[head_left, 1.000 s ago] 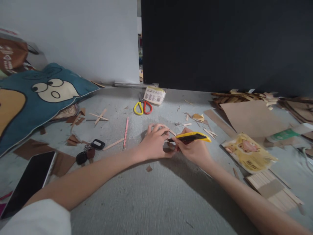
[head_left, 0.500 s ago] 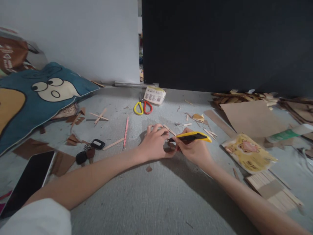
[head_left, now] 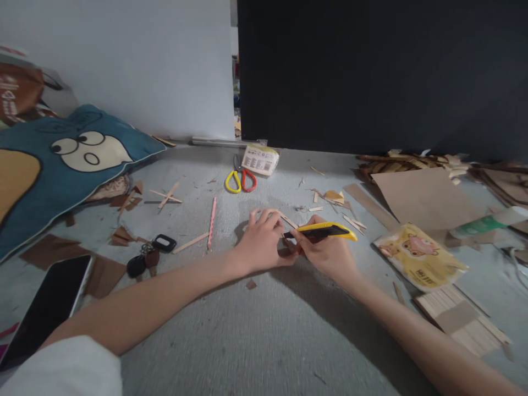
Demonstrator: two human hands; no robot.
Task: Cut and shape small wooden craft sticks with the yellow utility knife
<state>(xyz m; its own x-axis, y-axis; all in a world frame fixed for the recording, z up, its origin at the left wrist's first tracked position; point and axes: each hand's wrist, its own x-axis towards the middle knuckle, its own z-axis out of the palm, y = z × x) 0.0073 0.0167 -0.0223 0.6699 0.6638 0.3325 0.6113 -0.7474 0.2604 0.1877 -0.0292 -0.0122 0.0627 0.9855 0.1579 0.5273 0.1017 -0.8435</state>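
My right hand (head_left: 328,253) is closed around a yellow and black utility knife (head_left: 324,230), its tip pointing left toward my other hand. My left hand (head_left: 262,242) curls over a thin wooden craft stick (head_left: 289,220), fingers bent and thumb toward the knife. The stick's upper part shows between the two hands; its lower part is hidden by the fingers. Left of my left hand lie a pink twisted pencil-like stick (head_left: 212,223) and a loose craft stick (head_left: 191,242). Beyond the hands are scissors (head_left: 241,180) with one yellow and one red handle.
On the left are a phone (head_left: 47,308), keys (head_left: 144,261), brown paper scraps and a blue cushion (head_left: 78,165). To the right lie a yellow packet (head_left: 421,256), a bundle of craft sticks (head_left: 449,313), brown card (head_left: 421,192) and a green-white tube (head_left: 482,224).
Both hands stay in almost the same place, with the knife still against the stick area. The whole view has shifted very slightly.
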